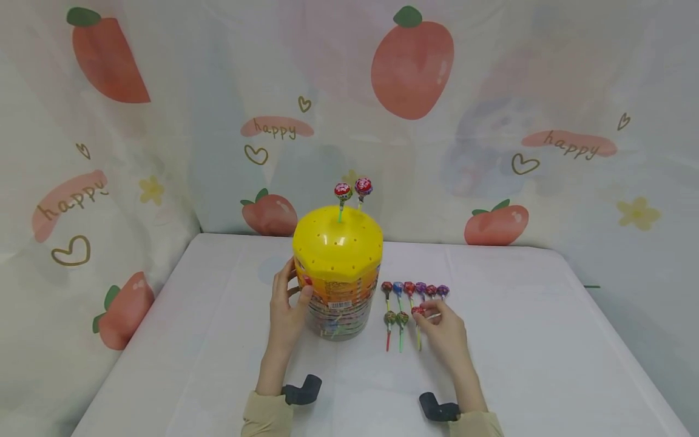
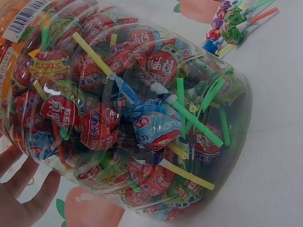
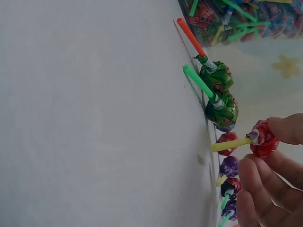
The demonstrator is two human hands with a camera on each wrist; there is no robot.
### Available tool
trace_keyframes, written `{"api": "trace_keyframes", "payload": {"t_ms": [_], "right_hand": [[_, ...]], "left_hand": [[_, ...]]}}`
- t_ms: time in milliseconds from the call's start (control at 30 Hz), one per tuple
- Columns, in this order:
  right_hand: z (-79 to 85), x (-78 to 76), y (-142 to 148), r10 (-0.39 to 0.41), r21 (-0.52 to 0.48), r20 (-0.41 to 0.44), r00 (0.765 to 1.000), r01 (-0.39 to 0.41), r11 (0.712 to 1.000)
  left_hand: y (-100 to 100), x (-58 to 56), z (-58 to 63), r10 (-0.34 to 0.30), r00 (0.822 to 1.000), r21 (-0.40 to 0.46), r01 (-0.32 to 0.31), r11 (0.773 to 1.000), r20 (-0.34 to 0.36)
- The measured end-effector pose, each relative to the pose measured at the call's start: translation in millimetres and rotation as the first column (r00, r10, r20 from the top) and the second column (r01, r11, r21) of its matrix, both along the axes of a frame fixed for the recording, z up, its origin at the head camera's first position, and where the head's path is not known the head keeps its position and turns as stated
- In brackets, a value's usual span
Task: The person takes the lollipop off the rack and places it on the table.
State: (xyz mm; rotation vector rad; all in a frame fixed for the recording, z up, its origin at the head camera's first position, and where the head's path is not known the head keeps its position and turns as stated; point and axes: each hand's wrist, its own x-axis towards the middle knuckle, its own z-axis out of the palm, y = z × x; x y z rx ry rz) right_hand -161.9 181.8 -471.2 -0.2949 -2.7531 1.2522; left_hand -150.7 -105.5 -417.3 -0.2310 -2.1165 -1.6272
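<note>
Jar [image 1: 338, 315], lidded, on the bench [image 1: 519, 340]: fingers of the left hand [image 1: 287, 309] cup its side, we judge to steady it.
Red lollipop [image 3: 263, 140], right of the jar: pinched by its head in the right hand [image 1: 445, 334], leaving the stick free.
Loose lollipops [image 1: 402, 318]: in rows, we suppose for easy reach.

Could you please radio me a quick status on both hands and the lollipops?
Left hand holding candy jar; right hand pinching red lollipop by its wrapped head. Two lollipops standing in yellow lid. No obstruction apparent.
</note>
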Motion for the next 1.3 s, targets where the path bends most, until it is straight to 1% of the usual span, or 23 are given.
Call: {"api": "trace_keyframes", "payload": {"t_ms": [67,233,333,467,533,800,1067,1300], "right_hand": [[-1.9,-0.1,0.5,0.002,0.001,0.011,1.0,-0.002,1.0],[-7.0,-0.3,1.3,0.005,0.018,0.025,1.0,-0.005,1.0],[-9.7,-0.4,1.0,0.006,0.037,0.038,0.999,-0.007,0.999],[-11.9,-1.2,-1.0,0.006,0.052,0.054,0.998,-0.009,0.999],[-12.0,-1.5,-2.3,0.002,0.05,0.059,0.998,-0.005,0.999],[-13.4,-2.4,-4.3,-0.016,0.047,0.065,0.998,0.013,0.999],[-13.8,-2.7,-3.7,-0.01,0.047,0.058,0.998,0.007,0.999],[-11.6,-1.3,-2.7,-0.011,0.045,0.062,0.998,0.008,0.999]], "left_hand": [[-1.0,-4.2,-6.8,0.001,1.0,-0.001,-0.001,1.0,-0.001],[-4.0,-16.9,-29.0,0.004,1.0,0.005,-0.004,1.0,-0.002],[-5.4,-19.5,-34.7,0.004,1.0,0.004,-0.004,1.0,-0.008],[-7.2,-20.5,-37.7,0.001,1.0,0.0,-0.001,1.0,-0.024],[-7.1,-20.4,-37.2,0.002,1.0,-0.005,-0.002,1.0,-0.029],[-6.9,-19.8,-36.1,0.006,1.0,-0.009,-0.006,1.0,-0.011],[-7.0,-19.8,-36.5,0.013,1.0,-0.016,-0.013,1.0,-0.018],[-7.7,-21.2,-37.9,0.004,1.0,-0.01,-0.004,1.0,-0.024]]}}
